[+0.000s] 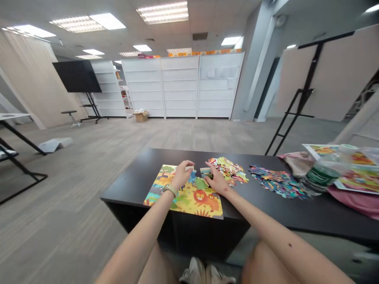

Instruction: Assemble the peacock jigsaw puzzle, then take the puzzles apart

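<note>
A partly assembled jigsaw puzzle (180, 201) with lions on yellow ground lies near the front edge of the black table. My left hand (182, 175), a watch on its wrist, rests over its upper part, with thumb and forefinger curved about the upper edge. Across a small gap, my right hand (218, 181) has its thumb and forefinger around a puzzle piece (204, 171) at the upper right corner. A green part of the picture (200, 183) shows between the hands. My palms hide some of the puzzle.
Just beyond my right hand is a heap of loose colourful pieces (229, 169). A second, bluish heap (276, 181) lies farther right, beside a plastic bottle (321, 175), pink cloth (355, 201) and another printed picture (359, 173). The black table's (133, 177) left edge drops to carpet.
</note>
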